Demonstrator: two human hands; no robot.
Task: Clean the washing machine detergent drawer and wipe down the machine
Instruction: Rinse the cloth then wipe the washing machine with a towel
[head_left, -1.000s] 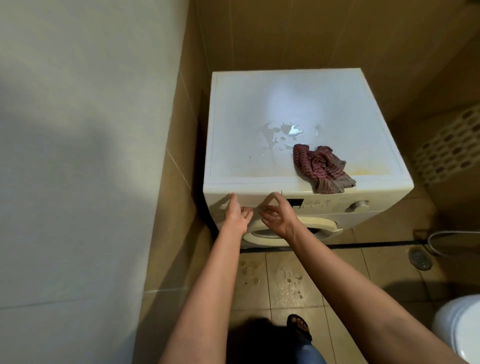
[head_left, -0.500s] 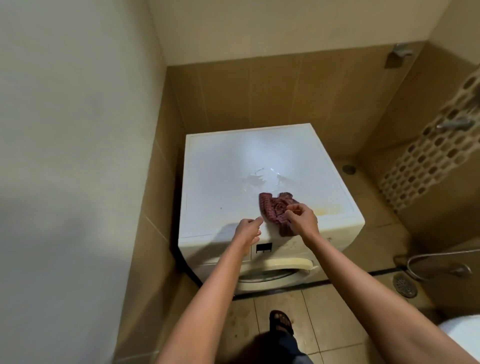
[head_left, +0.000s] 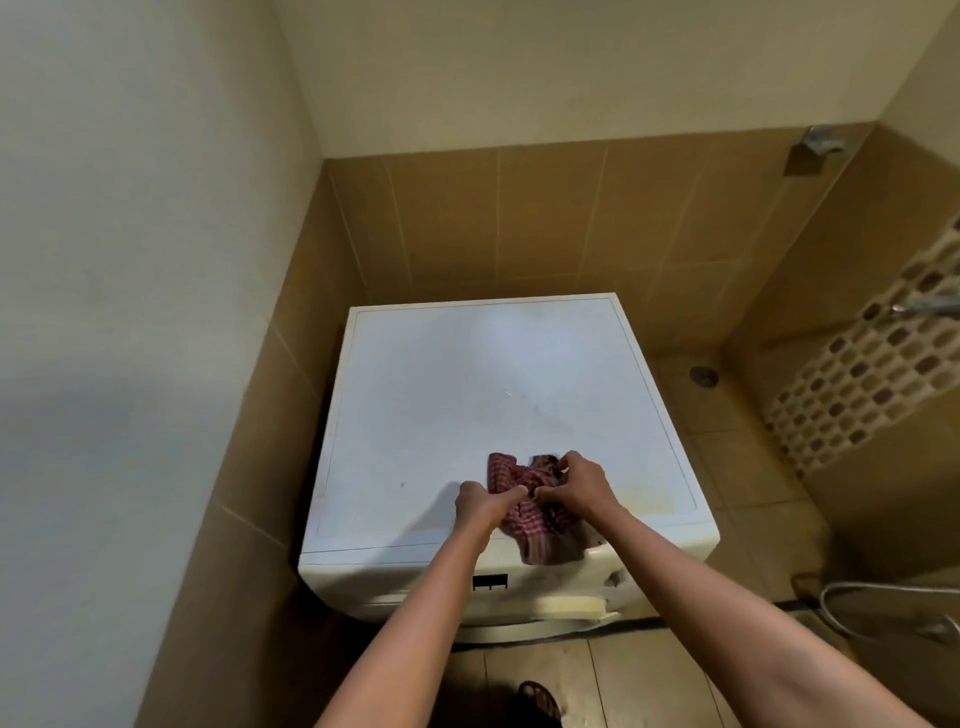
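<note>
In a tan-tiled bathroom corner, a white washing machine (head_left: 467, 415) stands against the wall. On its flat top, near the front edge, lies a crumpled red-and-white checked cloth (head_left: 524, 499), one end drooping over the control panel. The left hand (head_left: 480, 501) and right hand (head_left: 576, 486) both pinch the fabric. A yellowish stain (head_left: 649, 499) marks the lid just beside the cloth.
</note>
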